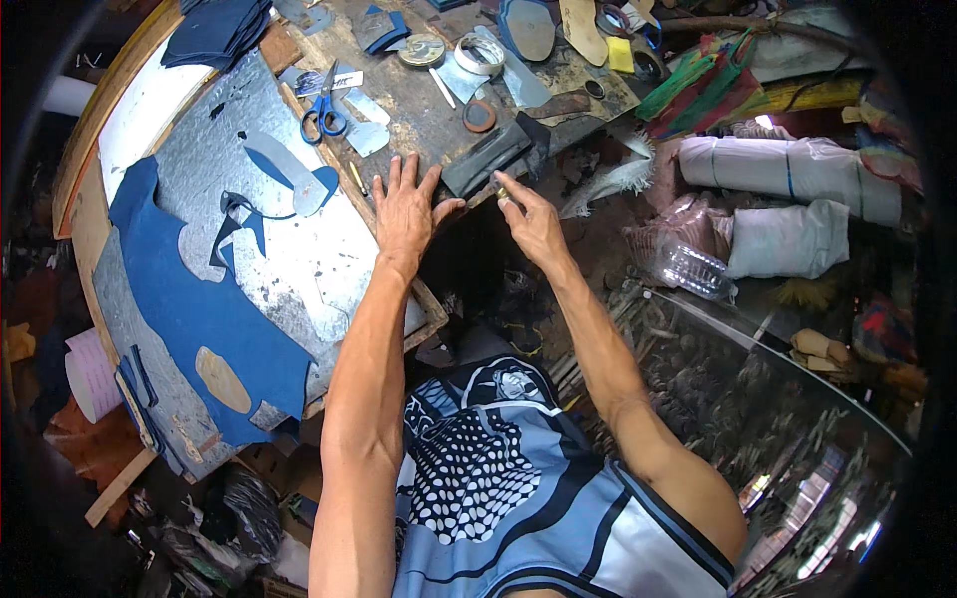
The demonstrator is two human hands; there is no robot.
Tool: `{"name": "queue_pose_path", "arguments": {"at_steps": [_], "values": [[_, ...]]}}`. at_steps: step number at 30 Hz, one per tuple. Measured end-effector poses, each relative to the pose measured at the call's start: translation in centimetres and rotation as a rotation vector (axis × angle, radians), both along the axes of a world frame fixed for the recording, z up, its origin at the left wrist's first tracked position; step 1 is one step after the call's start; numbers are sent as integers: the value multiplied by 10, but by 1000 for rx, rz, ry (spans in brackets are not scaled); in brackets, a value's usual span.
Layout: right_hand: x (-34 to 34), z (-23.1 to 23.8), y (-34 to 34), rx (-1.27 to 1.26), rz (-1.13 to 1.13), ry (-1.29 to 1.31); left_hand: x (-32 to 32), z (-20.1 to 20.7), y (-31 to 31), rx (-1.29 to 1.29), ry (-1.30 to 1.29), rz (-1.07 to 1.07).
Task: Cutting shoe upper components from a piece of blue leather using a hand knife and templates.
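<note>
My left hand (404,211) lies flat with fingers spread at the near edge of the wooden worktable (414,110), its thumb reaching right. A dark grey oblong block (486,159) rests on the table edge just beyond the thumb. My right hand (533,224) is closed at the block's near right end, index finger stretched along a small yellowish piece; most of what it grips is hidden. Blue-handled scissors (324,118) lie beyond my left hand. A brown round disc (479,117), a white tape roll (479,55) and a pale pencil-like stick (442,88) sit farther back.
On the left, a pale board (284,254) carries a large blue leather sheet (204,309), with a tan oval pattern (222,379) on it. Dark blue cut pieces (214,30) are stacked at the far left. Wrapped white rolls (793,169) and a glass-like panel (758,399) stand right.
</note>
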State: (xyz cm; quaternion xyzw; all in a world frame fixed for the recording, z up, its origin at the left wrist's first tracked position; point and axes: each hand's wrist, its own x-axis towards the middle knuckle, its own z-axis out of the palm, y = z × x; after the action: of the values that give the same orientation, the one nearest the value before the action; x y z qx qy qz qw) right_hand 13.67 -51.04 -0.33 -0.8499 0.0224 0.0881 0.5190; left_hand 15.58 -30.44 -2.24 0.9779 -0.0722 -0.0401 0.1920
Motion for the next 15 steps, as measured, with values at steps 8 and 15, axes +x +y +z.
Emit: {"name": "queue_pose_path", "arguments": {"at_steps": [8,15], "values": [[12,-14,-3,-76,-147,-127,-1,-3,0,-5,-6,-1],[22,-29,-9,-97,-181,-353,0,-3,0,0,-7,-6]]}}
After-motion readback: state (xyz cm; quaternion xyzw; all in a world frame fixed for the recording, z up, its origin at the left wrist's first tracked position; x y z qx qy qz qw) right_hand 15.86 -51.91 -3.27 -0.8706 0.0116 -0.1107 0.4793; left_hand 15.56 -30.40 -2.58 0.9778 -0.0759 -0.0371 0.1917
